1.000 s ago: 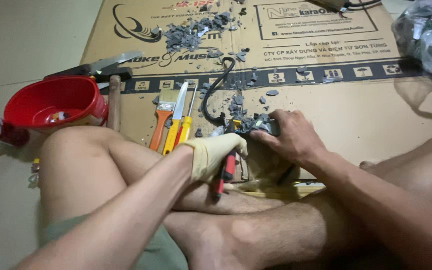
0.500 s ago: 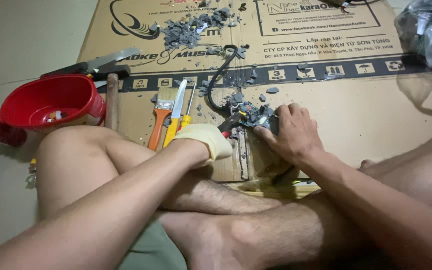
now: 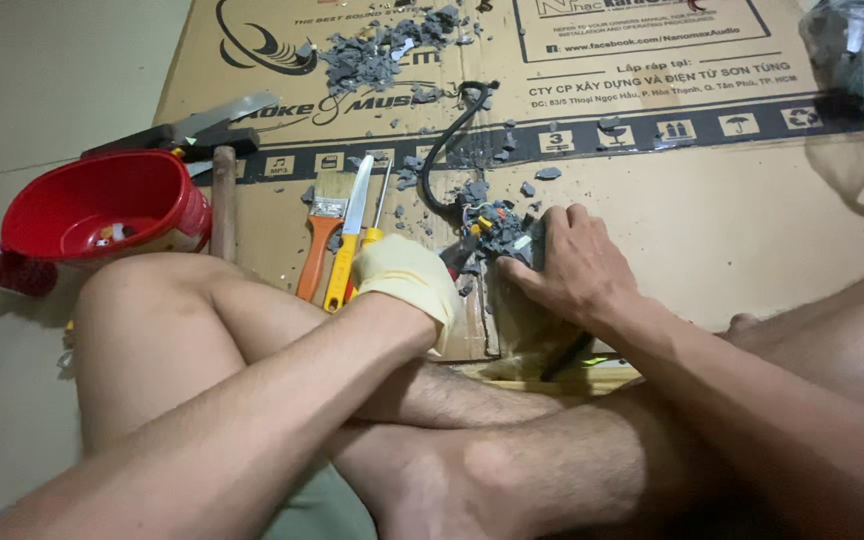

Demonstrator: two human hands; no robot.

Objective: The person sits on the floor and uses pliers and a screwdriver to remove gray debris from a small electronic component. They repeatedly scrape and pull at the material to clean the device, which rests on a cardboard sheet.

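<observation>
My gloved left hand (image 3: pixel 407 283): fingers hidden, grip untellable. My right hand (image 3: pixel 564 262): fingers curled, pressing gadget (image 3: pixel 497 228) onto cardboard (image 3: pixel 712 210). Cable (image 3: pixel 449 140) attached.

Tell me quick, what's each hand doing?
Left hand: gloved, closed; what it grips is hidden.
Right hand: bare, fingers curled on the grey broken part.
</observation>
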